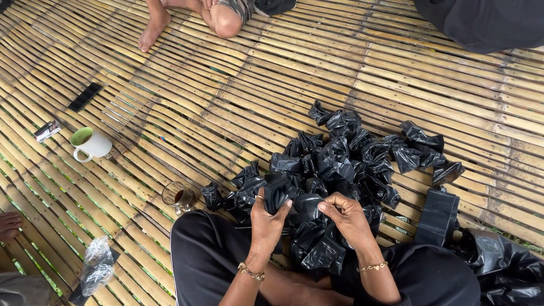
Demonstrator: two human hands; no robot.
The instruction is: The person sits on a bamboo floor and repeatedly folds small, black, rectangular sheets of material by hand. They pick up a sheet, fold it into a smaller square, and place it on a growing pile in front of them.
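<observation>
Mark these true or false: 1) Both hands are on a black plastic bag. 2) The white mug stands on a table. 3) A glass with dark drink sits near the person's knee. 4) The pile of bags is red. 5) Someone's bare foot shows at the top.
1) True: the left hand and right hand both grip a black bag.
2) False: the mug stands on the bamboo floor.
3) True: the glass sits on the floor by the left knee.
4) False: the pile is black.
5) True: a bare foot rests on the floor at the top.
</observation>
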